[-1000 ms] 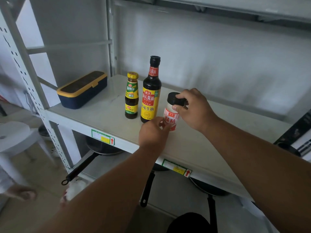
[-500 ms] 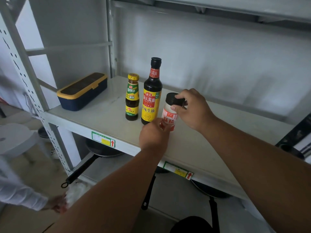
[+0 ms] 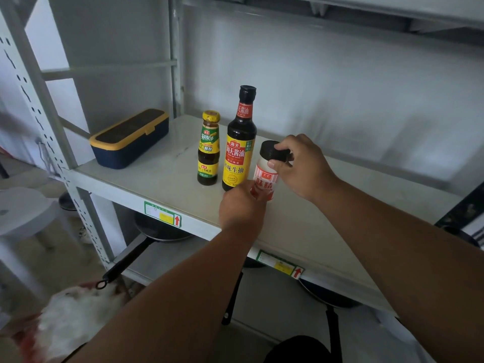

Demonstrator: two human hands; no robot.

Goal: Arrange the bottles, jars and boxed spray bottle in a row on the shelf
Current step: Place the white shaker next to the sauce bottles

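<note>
View from my head camera. My right hand [image 3: 301, 166] grips the black cap of the jar [image 3: 265, 179], thumb and fingers curled round it. My left hand [image 3: 242, 205] holds the jar's base, fingers wrapped against its red-and-white label. The jar stands upright on the shelf [image 3: 157, 179], just right of the tall dark bottle [image 3: 239, 142]; I cannot tell whether the two touch. The short bottle [image 3: 208, 149] with the yellow cap stands just left of the tall one. A blue box [image 3: 129, 138] with a yellow rim lies well apart at the shelf's left end. A pan [image 3: 157, 231] sits on the level below.
</note>
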